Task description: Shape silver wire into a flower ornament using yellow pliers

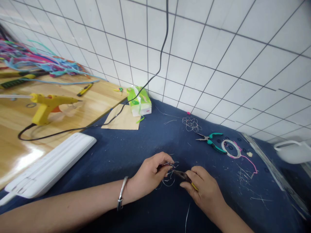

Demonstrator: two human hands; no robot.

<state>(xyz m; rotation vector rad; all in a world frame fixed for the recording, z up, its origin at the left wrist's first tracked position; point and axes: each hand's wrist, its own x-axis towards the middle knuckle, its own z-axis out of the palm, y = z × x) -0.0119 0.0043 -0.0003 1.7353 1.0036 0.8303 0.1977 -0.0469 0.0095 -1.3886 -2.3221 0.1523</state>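
My left hand (152, 171), with a silver bangle on its wrist, pinches a piece of thin looped silver wire (169, 179) between thumb and fingers. My right hand (205, 186) is wrapped round a pair of pliers (182, 175) with dark jaws and a bit of yellow handle showing. The jaw tips point left and meet the wire close to my left fingertips; whether they clamp it I cannot make out. Below my hands a loose strand of wire (187, 216) runs down toward the bottom edge.
Teal-handled pliers (209, 138), a coil of looped wire (191, 124) and a white ring (230, 149) lie on the dark blue cloth (116, 149). Wire scraps (244, 176) are at right. Leftward are a power strip (52, 165), yellow glue gun (46, 105) and tissue pack (143, 106); a black cable hangs across.
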